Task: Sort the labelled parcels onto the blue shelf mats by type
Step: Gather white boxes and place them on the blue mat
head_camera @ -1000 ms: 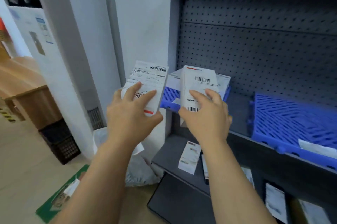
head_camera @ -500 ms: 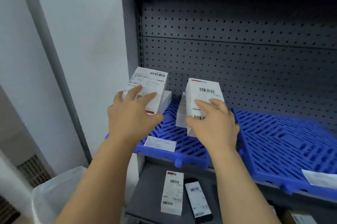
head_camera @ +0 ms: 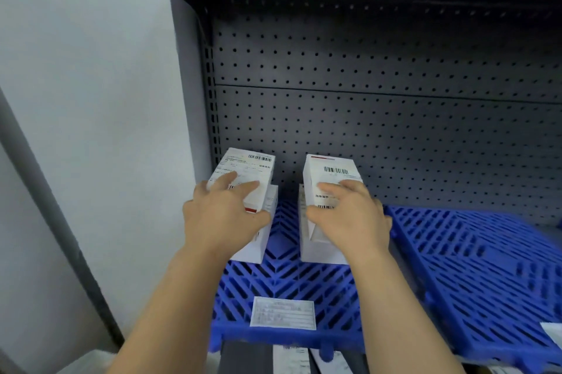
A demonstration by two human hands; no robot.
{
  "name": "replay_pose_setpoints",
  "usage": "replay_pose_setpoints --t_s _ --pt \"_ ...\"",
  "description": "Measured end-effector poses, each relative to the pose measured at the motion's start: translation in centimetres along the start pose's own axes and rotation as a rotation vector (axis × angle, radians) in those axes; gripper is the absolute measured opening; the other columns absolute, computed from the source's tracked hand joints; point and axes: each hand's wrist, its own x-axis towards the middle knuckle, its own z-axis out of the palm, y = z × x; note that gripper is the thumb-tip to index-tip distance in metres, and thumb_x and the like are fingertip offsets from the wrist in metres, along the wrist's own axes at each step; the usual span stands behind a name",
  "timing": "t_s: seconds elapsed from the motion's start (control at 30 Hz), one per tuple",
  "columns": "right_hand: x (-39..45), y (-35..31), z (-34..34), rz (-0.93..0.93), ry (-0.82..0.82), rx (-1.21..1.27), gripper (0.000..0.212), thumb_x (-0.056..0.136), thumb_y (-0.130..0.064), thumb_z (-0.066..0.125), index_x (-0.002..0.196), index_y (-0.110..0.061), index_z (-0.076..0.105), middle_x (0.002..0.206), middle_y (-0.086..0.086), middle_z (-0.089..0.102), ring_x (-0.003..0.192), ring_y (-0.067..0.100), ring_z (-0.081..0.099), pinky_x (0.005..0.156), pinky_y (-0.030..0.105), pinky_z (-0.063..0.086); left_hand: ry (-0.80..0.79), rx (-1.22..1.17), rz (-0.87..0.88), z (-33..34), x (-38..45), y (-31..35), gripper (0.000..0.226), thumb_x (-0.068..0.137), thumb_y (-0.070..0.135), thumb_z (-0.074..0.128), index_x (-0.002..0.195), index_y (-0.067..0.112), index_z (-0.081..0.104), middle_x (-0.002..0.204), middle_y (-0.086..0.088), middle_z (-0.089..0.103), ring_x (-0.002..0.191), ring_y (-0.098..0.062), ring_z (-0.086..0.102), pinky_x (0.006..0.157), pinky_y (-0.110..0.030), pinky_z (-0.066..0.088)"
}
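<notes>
Two white labelled parcels are held over the left blue shelf mat [head_camera: 289, 282], one in each hand. The left hand [head_camera: 223, 218] lies on top of the left parcel [head_camera: 249, 167], fingers spread across its printed label and thumb curled against its right side, so its grip is closed round the box. That parcel sits on top of a second white box [head_camera: 258, 243] standing on the mat at the far left, close to the grey side wall [head_camera: 91, 100] of the shelving.

The right hand [head_camera: 349, 218] holds the right parcel [head_camera: 331, 170] in the same way: fingers spread over the barcode label, thumb at the left edge, the grip wrapped round the box. Beneath it another white box [head_camera: 319, 252] stands on the mat, and the held parcel rests against or just above it; I cannot tell whether they touch. Between the two stacks a strip of bare blue lattice shows.

Near the front edge of this mat lies a small white label card [head_camera: 281, 313]. A second blue mat [head_camera: 486, 267] lies just beside the first, to the right, with a white slip [head_camera: 553, 331] at its front right edge. Behind both rises the dark perforated back panel [head_camera: 395, 130]. Below the front edge, white labelled items [head_camera: 292, 358] show on a lower shelf.
</notes>
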Motion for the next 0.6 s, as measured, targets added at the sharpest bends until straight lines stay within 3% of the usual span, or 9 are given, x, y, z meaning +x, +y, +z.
replay_pose_setpoints --t_s 0.2,0.37,0.6 --pt "1.3 0.0 1.1 0.024 -0.02 -0.096 0.051 0.077 -0.057 0.061 0.127 -0.048 0.054 0.144 -0.019 0.037 0.127 0.025 0.037 0.099 0.045 0.027 -0.048 -0.035 0.008 1.4 1.7 -0.7 0.063 0.077 0.06 0.053 0.137 0.047 0.04 0.154 0.013 0.023 0.137 -0.026 0.022 0.104 -0.045 0.029" --pt "1.8 -0.1 1.6 0.017 -0.022 -0.147 0.053 0.079 -0.067 0.054 0.129 -0.047 0.053 0.148 -0.015 0.035 0.138 0.029 0.026 0.109 0.051 0.021 -0.05 -0.022 0.034 1.6 1.8 -1.0 0.065 0.077 0.065 0.05 0.139 0.047 0.037 0.154 0.01 0.024 0.138 -0.028 0.021 0.106 -0.046 0.027" --pt "1.0 -0.5 2.0 0.009 0.179 -0.027 0.046 0.085 -0.062 0.049 0.123 -0.038 0.062 0.143 -0.013 0.045 0.139 0.022 0.027 0.112 0.046 0.016 0.048 -0.006 0.105 1.4 1.4 -1.4 0.07 0.075 0.077 0.039 0.137 0.044 0.042 0.151 0.009 0.031 0.139 -0.024 0.023 0.114 -0.046 0.019"
